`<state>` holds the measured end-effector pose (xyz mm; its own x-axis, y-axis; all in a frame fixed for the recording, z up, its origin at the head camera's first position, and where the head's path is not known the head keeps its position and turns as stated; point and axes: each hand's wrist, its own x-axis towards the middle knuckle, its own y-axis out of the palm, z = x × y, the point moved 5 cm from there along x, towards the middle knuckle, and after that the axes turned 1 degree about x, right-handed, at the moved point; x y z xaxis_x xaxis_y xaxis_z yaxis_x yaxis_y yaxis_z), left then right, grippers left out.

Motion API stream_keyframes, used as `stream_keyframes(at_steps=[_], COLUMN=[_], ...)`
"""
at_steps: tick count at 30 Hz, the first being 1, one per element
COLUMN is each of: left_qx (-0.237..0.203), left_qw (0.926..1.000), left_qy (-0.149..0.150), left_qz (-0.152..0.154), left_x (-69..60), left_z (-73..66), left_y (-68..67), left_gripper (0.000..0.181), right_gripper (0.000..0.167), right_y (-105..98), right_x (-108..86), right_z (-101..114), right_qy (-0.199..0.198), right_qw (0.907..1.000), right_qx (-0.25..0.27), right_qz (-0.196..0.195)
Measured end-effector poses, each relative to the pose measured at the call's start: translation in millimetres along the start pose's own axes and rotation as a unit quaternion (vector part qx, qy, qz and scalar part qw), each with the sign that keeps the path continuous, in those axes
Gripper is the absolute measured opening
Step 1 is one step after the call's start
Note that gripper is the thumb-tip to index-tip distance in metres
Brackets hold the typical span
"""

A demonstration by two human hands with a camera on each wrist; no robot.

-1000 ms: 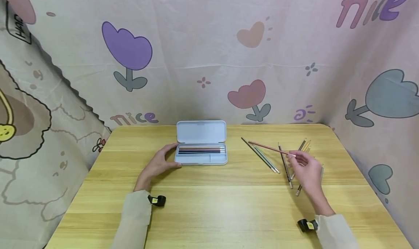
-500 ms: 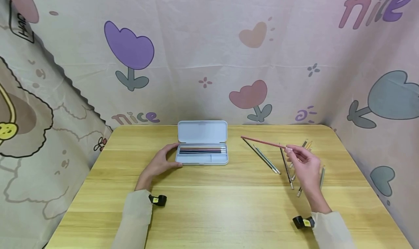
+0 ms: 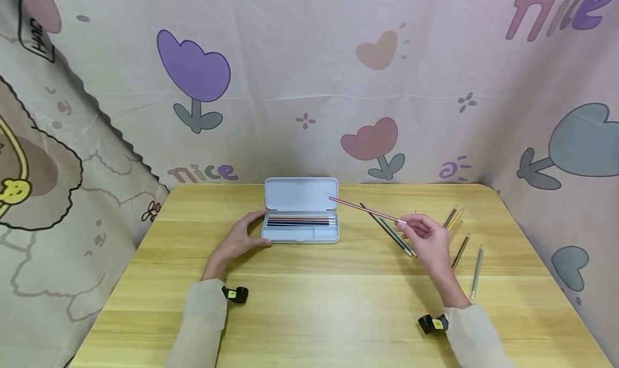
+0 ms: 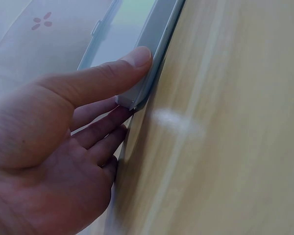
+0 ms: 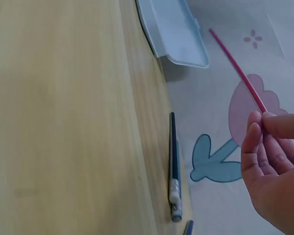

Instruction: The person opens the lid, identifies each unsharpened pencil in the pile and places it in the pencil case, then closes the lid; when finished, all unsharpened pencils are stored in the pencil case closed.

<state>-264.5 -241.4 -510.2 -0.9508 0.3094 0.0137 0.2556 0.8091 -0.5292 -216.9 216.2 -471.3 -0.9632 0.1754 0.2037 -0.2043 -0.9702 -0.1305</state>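
I pinch the red pencil near one end in the right hand, above the desk, tip toward the open pencil case; such an end-grip could let it swivel; the left hand grips the pencil case's left end; slackening could permit sliding.

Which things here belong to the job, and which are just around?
Seemingly the job's:
red pencil, pinched in the right hand's fingers
open pencil case, gripped by the left hand's fingers
pencils inside
loose pencils

Just around:
patterned cloth
table
wrist cameras
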Motion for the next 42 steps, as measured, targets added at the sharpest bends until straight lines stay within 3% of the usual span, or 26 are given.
stream_keyframes(at_steps=[18,28,42], left_qx=[0.000,-0.002,0.000], left_qw=[1.0000,1.0000,0.9999], left_qy=[-0.008,-0.009,-0.012], left_qz=[0.001,-0.001,-0.005], left_x=[2.9,2.0,1.5], left_z=[0.4,3.2,5.3], left_y=[1.1,1.4,1.0], left_gripper=[0.087,0.087,0.086], right_gripper=[0.019,0.017,0.014], right_y=[48.3,73.2,112.2], right_x=[10.0,15.3,26.5], right_z=[1.9,-7.1,-15.1], right_qy=[-0.039,-0.015,0.012], right_qw=[0.9965,0.9969,0.9955], right_qx=[0.057,0.060,0.038], right_qz=[0.047,0.048,0.087])
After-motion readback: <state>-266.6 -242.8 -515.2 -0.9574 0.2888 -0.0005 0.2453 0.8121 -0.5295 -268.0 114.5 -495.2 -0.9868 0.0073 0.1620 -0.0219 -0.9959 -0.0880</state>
